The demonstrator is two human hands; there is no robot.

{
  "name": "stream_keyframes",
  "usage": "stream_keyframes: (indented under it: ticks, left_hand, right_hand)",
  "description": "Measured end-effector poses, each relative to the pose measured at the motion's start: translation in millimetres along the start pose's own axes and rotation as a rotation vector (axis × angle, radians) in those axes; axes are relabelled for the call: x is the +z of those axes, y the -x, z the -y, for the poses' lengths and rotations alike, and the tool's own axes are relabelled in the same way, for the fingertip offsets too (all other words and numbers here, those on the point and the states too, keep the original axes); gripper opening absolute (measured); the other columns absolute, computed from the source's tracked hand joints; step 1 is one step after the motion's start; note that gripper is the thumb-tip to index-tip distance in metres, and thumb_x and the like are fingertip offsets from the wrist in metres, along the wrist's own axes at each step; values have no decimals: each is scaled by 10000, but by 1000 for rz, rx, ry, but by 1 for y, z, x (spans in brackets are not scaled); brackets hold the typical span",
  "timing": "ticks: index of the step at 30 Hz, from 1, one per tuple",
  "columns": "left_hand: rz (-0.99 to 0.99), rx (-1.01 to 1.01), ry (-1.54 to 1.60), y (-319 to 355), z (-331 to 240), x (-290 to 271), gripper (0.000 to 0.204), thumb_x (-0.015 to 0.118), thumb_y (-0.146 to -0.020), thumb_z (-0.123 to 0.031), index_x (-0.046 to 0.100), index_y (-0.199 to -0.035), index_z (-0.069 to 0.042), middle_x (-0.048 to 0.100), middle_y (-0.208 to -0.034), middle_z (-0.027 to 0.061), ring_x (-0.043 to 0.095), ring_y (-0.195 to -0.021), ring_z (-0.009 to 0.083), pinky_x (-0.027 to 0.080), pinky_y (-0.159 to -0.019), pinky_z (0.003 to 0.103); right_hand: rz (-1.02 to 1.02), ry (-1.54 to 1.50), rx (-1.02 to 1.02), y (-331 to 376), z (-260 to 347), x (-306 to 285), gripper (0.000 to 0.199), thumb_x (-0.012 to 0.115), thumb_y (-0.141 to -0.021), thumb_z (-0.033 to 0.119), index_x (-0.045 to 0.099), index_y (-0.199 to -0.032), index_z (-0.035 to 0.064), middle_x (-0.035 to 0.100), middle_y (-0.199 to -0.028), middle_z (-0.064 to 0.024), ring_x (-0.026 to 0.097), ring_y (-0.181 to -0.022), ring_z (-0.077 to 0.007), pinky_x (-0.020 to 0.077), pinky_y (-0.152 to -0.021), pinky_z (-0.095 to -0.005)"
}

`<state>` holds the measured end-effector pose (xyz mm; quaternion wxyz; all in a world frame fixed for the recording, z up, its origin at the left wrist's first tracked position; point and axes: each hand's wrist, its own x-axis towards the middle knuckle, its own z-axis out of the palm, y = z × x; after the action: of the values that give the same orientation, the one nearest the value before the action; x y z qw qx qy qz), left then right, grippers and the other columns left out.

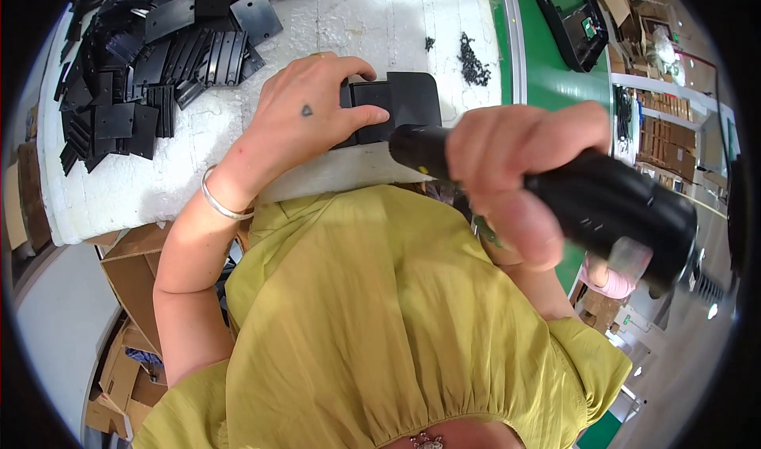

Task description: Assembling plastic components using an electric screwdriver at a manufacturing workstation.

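My left hand (305, 104) lies on the white worktop and grips a black plastic part (414, 96), thumb on its near side and fingers curled at its far side. In my right hand (519, 160) is a black electric screwdriver (618, 203), held tilted with its cord trailing off to the lower right. The screwdriver's front end is low over the near edge of the black part; its tip is hard to make out, so I cannot tell whether it touches. Small dark screws (473, 61) lie in a loose heap just beyond, with a smaller cluster beside them.
A big pile of black plastic plates (166, 61) covers the worktop's (349, 21) left side. On the right runs a green conveyor (551, 92) with a black housing (577, 29) on it. Cardboard boxes (131, 267) stand below left. A person in a pink sleeve (606, 278) is at the right.
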<state>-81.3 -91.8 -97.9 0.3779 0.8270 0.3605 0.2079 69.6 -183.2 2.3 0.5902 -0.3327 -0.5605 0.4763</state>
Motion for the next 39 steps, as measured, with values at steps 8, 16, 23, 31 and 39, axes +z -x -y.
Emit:
stream_keyframes:
  ticks: [8, 16, 23, 31, 39]
  left_hand:
    - [-308, -232, 1080, -6, -16, -9, 458, 697, -797, -146, 526, -1174, 51, 625, -931, 50, 553, -801, 66, 451, -730, 196]
    - [-203, -86, 1244, -4, -61, -19, 480, 649, -838, -106, 452, -1250, 39, 586, -1035, 38, 528, -906, 75, 427, -820, 221]
    - [267, -218, 1797, 23, -34, -78, 475, 421, -922, -380, 543, -1041, 63, 598, -901, 101, 571, -813, 159, 482, -730, 283]
    - [-234, -284, 1093, 61, -30, -68, 472, 580, -868, -224, 424, -1245, 14, 521, -1178, 140, 559, -1020, 225, 491, -799, 381]
    - [-986, -153, 946, 105, 22, -126, 125, 611, -842, -77, 604, -963, -48, 638, -863, 25, 595, -753, 88, 491, -663, 222]
  right_hand:
    - [-470, -14, -82, 2, 11, -28, 406, 550, -804, 164, 450, -1167, 11, 543, -877, -82, 455, -607, -112, 380, -599, -267]
    - [-368, 186, 230, -17, -18, -16, 346, 752, -671, -5, 600, -983, -15, 620, -886, -23, 550, -789, -88, 466, -712, -238]
    - [-414, 37, 358, 12, 2, -26, 460, 740, -636, -46, 545, -1050, -6, 589, -931, -60, 551, -853, -142, 437, -757, -289]
    - [-369, -91, 205, 5, -5, -5, 563, 730, -643, 3, 494, -1154, -2, 558, -1034, -86, 539, -978, -177, 432, -833, -316]
    - [-228, 71, 193, -22, -23, 5, 459, 604, -761, 12, 437, -1188, -11, 608, -941, -157, 600, -770, -169, 467, -765, -290]
